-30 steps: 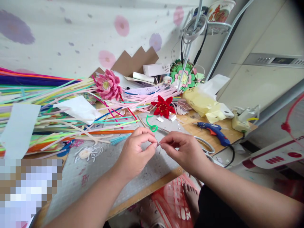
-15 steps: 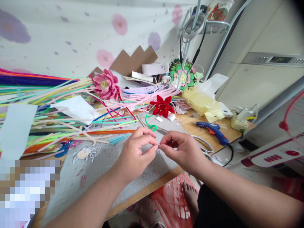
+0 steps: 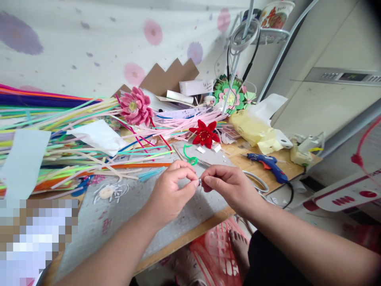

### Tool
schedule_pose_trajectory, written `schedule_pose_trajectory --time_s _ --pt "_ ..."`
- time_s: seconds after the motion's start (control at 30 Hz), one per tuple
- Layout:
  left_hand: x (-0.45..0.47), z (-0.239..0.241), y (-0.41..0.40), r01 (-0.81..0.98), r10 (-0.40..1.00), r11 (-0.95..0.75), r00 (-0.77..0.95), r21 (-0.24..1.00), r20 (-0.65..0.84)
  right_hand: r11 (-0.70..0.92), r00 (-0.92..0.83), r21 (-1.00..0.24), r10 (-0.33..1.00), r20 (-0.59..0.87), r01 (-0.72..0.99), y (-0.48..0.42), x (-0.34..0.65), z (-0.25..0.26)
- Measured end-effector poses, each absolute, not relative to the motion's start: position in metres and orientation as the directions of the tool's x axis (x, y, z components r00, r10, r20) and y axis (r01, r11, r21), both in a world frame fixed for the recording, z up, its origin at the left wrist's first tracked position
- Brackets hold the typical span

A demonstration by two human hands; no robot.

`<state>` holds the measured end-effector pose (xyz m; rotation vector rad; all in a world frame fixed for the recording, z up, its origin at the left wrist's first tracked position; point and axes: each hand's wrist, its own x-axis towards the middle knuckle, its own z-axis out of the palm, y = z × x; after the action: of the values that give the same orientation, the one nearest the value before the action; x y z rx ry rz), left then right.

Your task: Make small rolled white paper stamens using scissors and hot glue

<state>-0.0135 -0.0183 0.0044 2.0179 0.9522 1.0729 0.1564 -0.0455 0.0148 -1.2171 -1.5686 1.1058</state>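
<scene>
with the meeting point of the fingertips taken as the clock's centre, a spread of coloured fuzzy stems [image 3: 68,119] is seen far out at ten o'clock. at nine, a loose cluster of white strands [image 3: 106,193] is laid on the grey mat [image 3: 131,202]. a pink flower [image 3: 137,106] is set by the stems, between ten and eleven. the left hand [image 3: 172,194] is placed at eight o'clock, its thumb and forefinger narrowed to a pinch on a small thin piece [image 3: 200,183], which is held at the centre, above the mat; its shape cannot be told, as it is mostly covered by the fingertips. between eleven and twelve, a green curl [image 3: 193,160] is seen just beyond the fingers, and at twelve a red flower [image 3: 205,134] is placed farther out. the right hand [image 3: 229,184] is held at three o'clock, its thumb and forefinger likewise drawn together at the piece. between one and two, a yellow bag [image 3: 250,129] is seen; between two and three, a blue glue gun [image 3: 268,162] is rested on the wooden table [image 3: 235,154]
</scene>
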Motion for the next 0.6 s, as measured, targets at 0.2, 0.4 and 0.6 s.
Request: schedule_pose_trajectory --time_s 0.2,0.4,0.6 --pt "-0.0138 0.0039 -0.0171 0.282 0.839 -0.498 0.397 0.82 0.373 0.122 -0.17 -0.965 0.982 0.083 0.231 -0.0445 0.1564 0.0148" --pt "-0.0127 0.0064 -0.0194 0.317 0.809 -0.562 0.407 0.764 0.425 0.168 -0.129 -0.95 0.982 0.138 0.262 -0.0438 0.152 0.0081" --pt "-0.0127 0.0051 -0.0196 0.333 0.81 -0.568 0.39 0.753 0.438 0.169 -0.101 -0.968 0.983 0.152 0.184 -0.0425 0.149 0.0064"
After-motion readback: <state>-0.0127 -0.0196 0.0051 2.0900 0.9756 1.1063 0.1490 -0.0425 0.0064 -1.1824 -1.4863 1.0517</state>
